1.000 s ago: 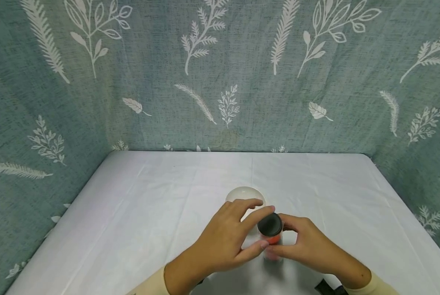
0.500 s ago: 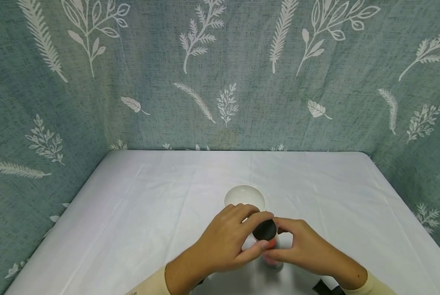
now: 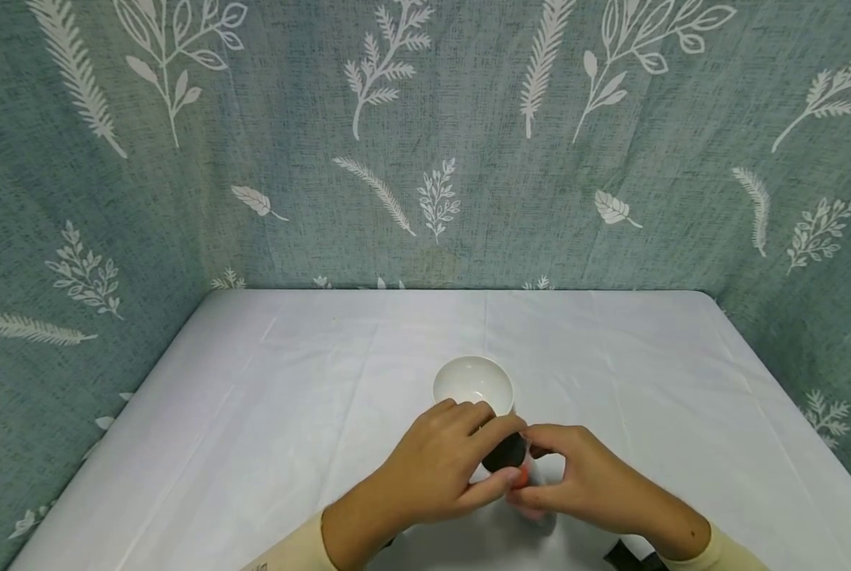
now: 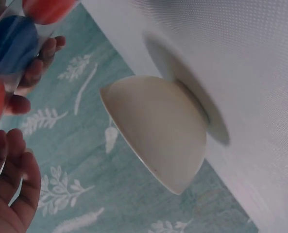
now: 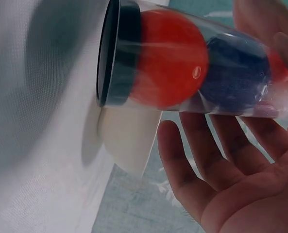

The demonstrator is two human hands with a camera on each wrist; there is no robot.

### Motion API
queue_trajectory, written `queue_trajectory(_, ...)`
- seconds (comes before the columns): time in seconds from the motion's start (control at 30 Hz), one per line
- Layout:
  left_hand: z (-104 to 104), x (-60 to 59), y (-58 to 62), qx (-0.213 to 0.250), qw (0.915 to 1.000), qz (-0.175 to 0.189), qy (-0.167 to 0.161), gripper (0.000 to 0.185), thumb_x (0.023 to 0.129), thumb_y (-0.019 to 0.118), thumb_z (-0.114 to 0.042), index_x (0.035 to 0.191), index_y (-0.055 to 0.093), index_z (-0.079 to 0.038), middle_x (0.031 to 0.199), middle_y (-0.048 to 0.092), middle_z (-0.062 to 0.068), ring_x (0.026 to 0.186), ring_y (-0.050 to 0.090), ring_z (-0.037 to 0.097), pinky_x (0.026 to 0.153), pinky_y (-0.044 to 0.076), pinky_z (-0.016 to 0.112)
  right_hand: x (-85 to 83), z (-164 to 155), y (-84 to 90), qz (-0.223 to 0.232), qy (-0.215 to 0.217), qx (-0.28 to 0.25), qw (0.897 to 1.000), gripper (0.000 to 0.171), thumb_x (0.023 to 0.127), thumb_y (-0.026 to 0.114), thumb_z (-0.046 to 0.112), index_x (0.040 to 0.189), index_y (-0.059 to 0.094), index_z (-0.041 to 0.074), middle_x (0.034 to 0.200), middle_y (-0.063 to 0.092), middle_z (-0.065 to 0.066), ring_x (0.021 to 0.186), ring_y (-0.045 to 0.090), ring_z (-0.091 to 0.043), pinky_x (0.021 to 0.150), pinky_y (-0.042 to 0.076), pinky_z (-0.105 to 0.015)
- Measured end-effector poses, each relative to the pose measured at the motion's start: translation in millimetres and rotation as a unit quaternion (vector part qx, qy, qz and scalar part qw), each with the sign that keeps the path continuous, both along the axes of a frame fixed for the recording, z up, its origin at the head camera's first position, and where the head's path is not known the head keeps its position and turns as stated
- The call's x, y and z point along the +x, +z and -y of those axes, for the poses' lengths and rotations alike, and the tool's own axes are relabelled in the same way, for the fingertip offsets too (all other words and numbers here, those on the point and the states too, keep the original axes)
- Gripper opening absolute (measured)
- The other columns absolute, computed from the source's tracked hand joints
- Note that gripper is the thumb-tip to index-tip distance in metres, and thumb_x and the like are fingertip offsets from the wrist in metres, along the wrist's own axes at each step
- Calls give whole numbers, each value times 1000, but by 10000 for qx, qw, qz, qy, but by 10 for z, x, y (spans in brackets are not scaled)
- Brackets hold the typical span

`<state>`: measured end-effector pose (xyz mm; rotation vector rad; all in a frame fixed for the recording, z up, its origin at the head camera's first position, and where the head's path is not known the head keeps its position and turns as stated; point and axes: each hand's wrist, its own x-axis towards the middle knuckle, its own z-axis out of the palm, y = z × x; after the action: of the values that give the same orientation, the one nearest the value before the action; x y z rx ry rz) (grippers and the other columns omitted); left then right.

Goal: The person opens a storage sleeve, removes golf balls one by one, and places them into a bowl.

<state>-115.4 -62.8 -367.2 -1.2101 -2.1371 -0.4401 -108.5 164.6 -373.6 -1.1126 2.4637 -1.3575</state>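
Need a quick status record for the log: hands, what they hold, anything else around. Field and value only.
Left hand: grips the tube at its top end, by the black lid
Right hand: grips the tube's side
Tube: clear, tilted
Contents: red ball, blue ball, more beyond; full count unclear
Bowl: upright on the table, beyond the hands

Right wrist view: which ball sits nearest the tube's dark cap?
The fully visible red ball, beside the cap; the blue ball and partly hidden second red ball lie farther along.
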Motion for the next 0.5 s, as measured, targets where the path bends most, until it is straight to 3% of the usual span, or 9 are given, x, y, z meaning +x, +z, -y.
queue_trajectory(0.3, 13, -32, -31, 13, 9998, -157, -85, 52, 108, 21, -48, 106, 60, -13, 75, 56, -10, 57, 44, 3, 58, 37, 15, 2, 48, -26, 188, 589, -423, 9972, 19, 91, 74, 17, 96, 59, 27, 90, 61, 11, 83, 60, -5, 75, 53, -25)
queue_trajectory(0.5, 21, -54, -47, 103, 9999, -47, -88, 54, 108, 16, -47, 104, 55, -11, 77, 61, -8, 54, 42, 3, 53, 36, 13, 21, 78, -32, 818, 750, -585, 9921, 21, 96, 65, 6, 107, 58, 21, 90, 55, 3, 66, 54, -1, 57, 51, -22)
